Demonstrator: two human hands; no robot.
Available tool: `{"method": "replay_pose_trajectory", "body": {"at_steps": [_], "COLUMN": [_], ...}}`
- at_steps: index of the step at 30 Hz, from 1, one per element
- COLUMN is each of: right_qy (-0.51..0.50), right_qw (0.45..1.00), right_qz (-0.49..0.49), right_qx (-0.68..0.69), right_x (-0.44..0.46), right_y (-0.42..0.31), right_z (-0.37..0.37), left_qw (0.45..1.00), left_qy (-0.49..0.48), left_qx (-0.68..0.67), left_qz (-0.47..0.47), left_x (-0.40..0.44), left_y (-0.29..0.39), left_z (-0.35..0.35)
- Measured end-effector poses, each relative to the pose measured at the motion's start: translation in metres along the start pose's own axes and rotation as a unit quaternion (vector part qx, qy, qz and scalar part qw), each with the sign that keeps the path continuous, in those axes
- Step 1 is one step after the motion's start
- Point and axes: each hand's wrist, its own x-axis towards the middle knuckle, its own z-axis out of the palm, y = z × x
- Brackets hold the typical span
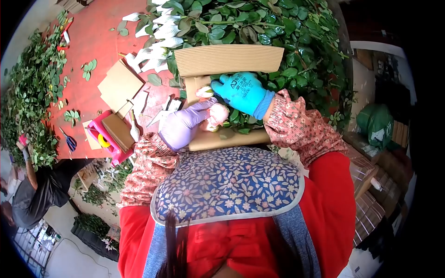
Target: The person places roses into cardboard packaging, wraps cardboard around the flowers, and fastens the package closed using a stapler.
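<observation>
My left hand [181, 126], in a purple glove, has its fingers around the side of a pale pink rose [217, 115]. My right hand [242, 94], in a blue glove, lies palm down just to the right, its fingers curled under and partly hidden; what they hold I cannot make out. Beside its thumb is another pink rose [204, 92], yellowish at the edge. Both blooms rest over a brown cardboard sheet [232, 140], with green leaves under my right hand. Beyond it, a ribbed cardboard strip [229, 60] stands up.
Leafy rose stems [296, 41] are heaped beyond the cardboard, with white-netted blooms [167, 31] at their left. On the red table [95, 39] lie cardboard pieces [119, 83], a pink holder [103, 132] and scissors [69, 140]. Another person [39, 199] is at the far left.
</observation>
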Motion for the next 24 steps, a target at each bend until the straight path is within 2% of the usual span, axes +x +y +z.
{"method": "replay_pose_trajectory", "body": {"at_steps": [2, 3, 4, 5, 6, 8, 10, 12, 14, 16, 18, 19, 20, 21, 24], "right_qy": [-0.007, -0.014, -0.015, -0.008, -0.001, -0.011, -0.017, -0.035, -0.004, 0.063, 0.037, 0.005, -0.026, -0.065, -0.026], "right_qw": [1.000, 1.000, 1.000, 1.000, 1.000, 1.000, 1.000, 0.999, 0.999, 0.987, 0.987, 0.981, 0.973, 0.982, 0.990], "right_qz": [-0.002, -0.005, -0.008, -0.010, -0.011, -0.010, -0.010, 0.007, -0.008, -0.010, 0.000, -0.010, -0.018, -0.023, -0.066], "right_qx": [0.005, 0.010, 0.011, 0.015, 0.019, 0.011, 0.003, 0.028, 0.034, 0.148, 0.154, 0.191, 0.227, 0.174, 0.120], "right_x": [0.001, 0.001, 0.000, 0.000, 0.000, 0.000, 0.000, -0.001, -0.010, -0.022, -0.030, -0.032, -0.034, -0.035, -0.037], "right_y": [0.001, 0.001, 0.001, 0.001, 0.001, 0.002, 0.000, 0.000, 0.009, 0.016, 0.013, 0.009, 0.006, 0.000, -0.004], "right_z": [-0.002, -0.003, -0.003, -0.004, -0.004, -0.003, -0.005, -0.008, -0.010, -0.031, -0.055, -0.061, -0.064, -0.066, -0.038], "left_qw": [0.994, 0.994, 0.992, 0.952, 0.952, 0.939, 0.928, 0.915, 0.907, 0.901, 0.907, 0.934, 0.934, 0.957, 0.981], "left_qy": [0.041, 0.043, 0.018, -0.007, -0.006, 0.132, 0.140, 0.122, 0.119, 0.120, 0.109, 0.074, 0.074, 0.063, 0.052], "left_qx": [-0.097, -0.097, 0.048, 0.191, 0.189, 0.222, 0.236, 0.319, 0.327, 0.331, 0.324, 0.270, 0.269, 0.208, 0.126], "left_qz": [-0.023, -0.021, 0.112, 0.240, 0.240, 0.226, 0.252, 0.216, 0.238, 0.254, 0.247, 0.222, 0.223, 0.193, 0.135], "left_x": [0.002, 0.001, 0.001, 0.003, 0.006, 0.006, 0.015, 0.019, 0.022, 0.021, 0.022, 0.019, 0.020, 0.021, 0.023], "left_y": [-0.004, -0.008, -0.013, -0.016, -0.011, 0.011, 0.016, 0.008, 0.005, -0.001, -0.002, 0.007, 0.007, 0.007, 0.009], "left_z": [0.001, -0.005, -0.016, -0.023, -0.024, -0.018, -0.007, -0.001, -0.002, -0.002, -0.003, -0.001, -0.001, -0.002, -0.002]}}
